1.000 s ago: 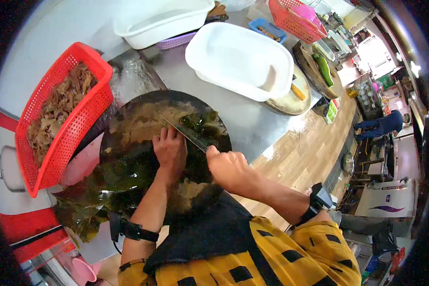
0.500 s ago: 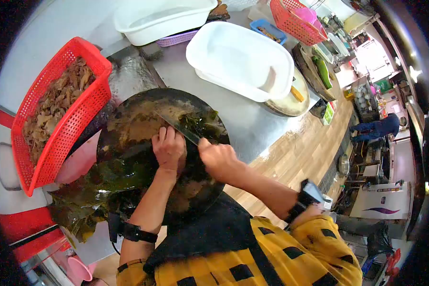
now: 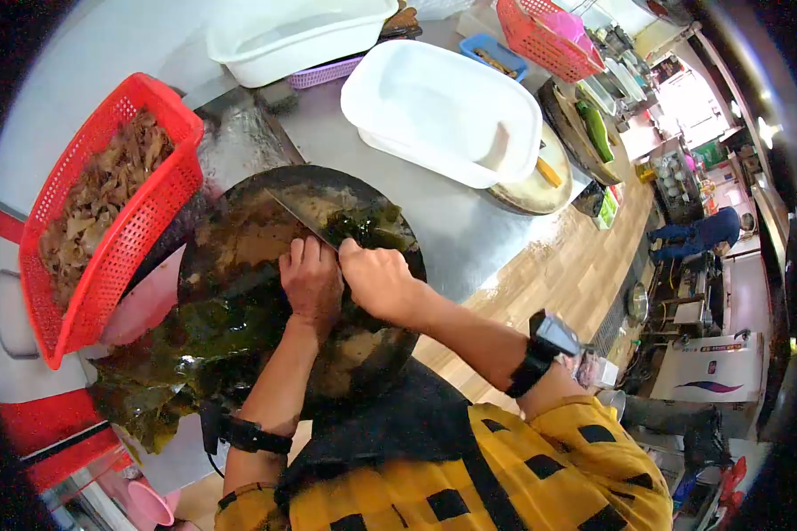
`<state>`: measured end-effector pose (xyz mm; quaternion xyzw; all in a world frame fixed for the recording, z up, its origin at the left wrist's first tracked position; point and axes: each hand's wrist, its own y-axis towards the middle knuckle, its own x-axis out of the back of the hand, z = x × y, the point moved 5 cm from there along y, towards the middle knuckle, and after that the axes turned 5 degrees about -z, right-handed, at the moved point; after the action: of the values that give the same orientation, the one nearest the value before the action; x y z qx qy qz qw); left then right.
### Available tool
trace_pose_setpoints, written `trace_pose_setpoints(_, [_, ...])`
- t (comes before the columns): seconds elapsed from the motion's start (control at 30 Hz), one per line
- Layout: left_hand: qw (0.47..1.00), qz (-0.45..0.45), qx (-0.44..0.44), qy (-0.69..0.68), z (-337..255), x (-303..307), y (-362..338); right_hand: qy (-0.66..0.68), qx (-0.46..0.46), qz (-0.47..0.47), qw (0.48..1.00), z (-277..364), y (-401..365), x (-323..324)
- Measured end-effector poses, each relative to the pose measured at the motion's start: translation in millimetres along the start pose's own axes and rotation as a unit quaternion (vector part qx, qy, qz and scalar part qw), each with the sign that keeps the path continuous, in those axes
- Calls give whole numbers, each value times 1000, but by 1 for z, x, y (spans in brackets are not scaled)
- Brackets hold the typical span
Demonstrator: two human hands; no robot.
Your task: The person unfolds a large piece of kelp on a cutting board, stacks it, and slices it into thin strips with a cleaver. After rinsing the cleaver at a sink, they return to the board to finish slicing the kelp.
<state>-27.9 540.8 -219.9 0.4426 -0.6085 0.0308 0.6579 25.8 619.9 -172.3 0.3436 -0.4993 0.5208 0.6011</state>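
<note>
A round dark chopping board (image 3: 239, 239) lies below me. My right hand (image 3: 379, 281) is wrapped round the handle of a knife (image 3: 299, 212), whose blade points up and left across the board. Beside the blade my left hand (image 3: 312, 281) rests with bent fingers pressed on dark green seaweed (image 3: 212, 341). That seaweed spreads over the board's lower left and hangs past its edge. A small heap of cut seaweed (image 3: 372, 227) sits on the blade's far side.
At left stands a red basket (image 3: 164, 190) of brownish pieces. White tubs (image 3: 443, 106) are beyond the board, near another round board (image 3: 527, 199) and a green vegetable (image 3: 595, 133). A person in dark blue (image 3: 708, 234) is far right.
My right hand and the knife have shifted a little up and left, with the right forearm following. My left hand stays in nearly the same place on the seaweed.
</note>
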Motion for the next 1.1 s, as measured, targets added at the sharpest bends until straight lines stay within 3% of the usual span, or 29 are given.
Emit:
trace_pose_setpoints(0.07, [998, -47, -8, -27, 0, 7, 3, 0, 1, -1, 1000, -5, -5, 11])
trace_pose_setpoints(0.2, [992, -121, -12, -17, -1, 10, 2, 13, -26, 91, 995, -7, -49, 33])
trace_pose_setpoints(0.3, [996, -87, -17, -14, 3, -3, -4, 26, 38, -44, 998, -13, -47, 2])
trace_pose_setpoints(0.37, [997, -78, -15, -1, 1, -2, -3, -2, 30, -43, 999, -2, -12, -9])
trace_pose_setpoints(0.43, [999, -7, 13, -45, 1, 7, 2, -21, 23, -45, 999, 1, -2, 4])
trace_pose_setpoints(0.57, [992, -118, -6, -39, 0, 13, 4, 17, -52, 89, 995, -10, -41, 46])
trace_pose_setpoints(0.6, [993, -107, -1, -44, 0, 11, -2, 19, -57, 100, 993, -9, -52, 36])
trace_pose_setpoints(0.7, [995, -96, -5, -36, 2, 6, 0, -2, 24, 13, 1000, -9, -49, 6])
trace_pose_setpoints(0.8, [999, -24, -7, -30, 4, 3, 0, -24, 23, -3, 999, 3, -1, -5])
trace_pose_setpoints(0.83, [999, -31, -11, -26, 3, 7, 1, -23, 47, -52, 997, 4, 1, 4])
trace_pose_setpoints(0.87, [998, -55, -6, -33, 0, 13, -1, 1, 19, 7, 1000, -5, 4, 8])
trace_pose_setpoints(1.0, [994, -97, 22, -44, 4, 9, 0, -8, -29, 90, 995, -2, -45, 34])
trace_pose_setpoints(1.07, [994, -88, 28, -65, 8, 1, -4, -21, -26, 83, 996, -4, -54, 20])
trace_pose_setpoints(1.1, [994, -89, 20, -55, 7, 1, -5, 12, 5, 20, 1000, -7, -46, 7])
